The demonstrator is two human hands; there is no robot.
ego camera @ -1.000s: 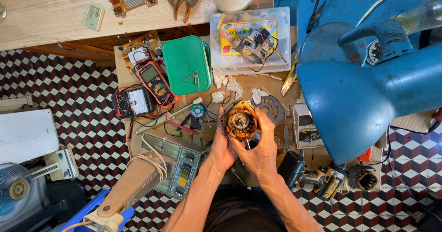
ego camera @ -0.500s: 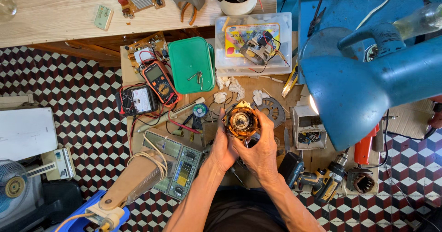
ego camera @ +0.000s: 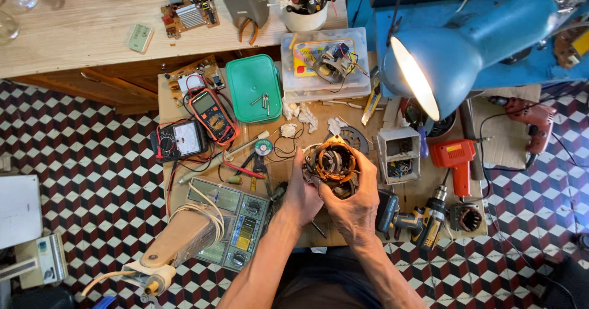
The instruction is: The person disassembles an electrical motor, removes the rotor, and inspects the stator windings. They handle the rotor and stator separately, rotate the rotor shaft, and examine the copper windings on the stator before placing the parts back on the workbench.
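Note:
A round motor stator with copper windings [ego camera: 331,163] is held above the small wooden workbench [ego camera: 178,186], its open end facing up at me. My left hand [ego camera: 300,192] grips its left side and underside. My right hand [ego camera: 354,206] wraps around its right side and bottom. Both hands are closed on it, close together, with the forearms coming in from the lower edge. A grey round metal part [ego camera: 354,138] lies on the bench just behind the stator.
Left of the hands lie two multimeters [ego camera: 210,116], a green lid [ego camera: 253,88], pliers [ego camera: 257,168] and a flat tester panel [ego camera: 236,223]. Right stand a small grey box [ego camera: 399,154], an orange soldering gun [ego camera: 455,162] and a cordless drill [ego camera: 417,218]. A lit blue lamp [ego camera: 454,51] hangs above.
The view has shifted, so the lamp now sits higher and further right and its lit opening shows. The hands still hold the stator in much the same place.

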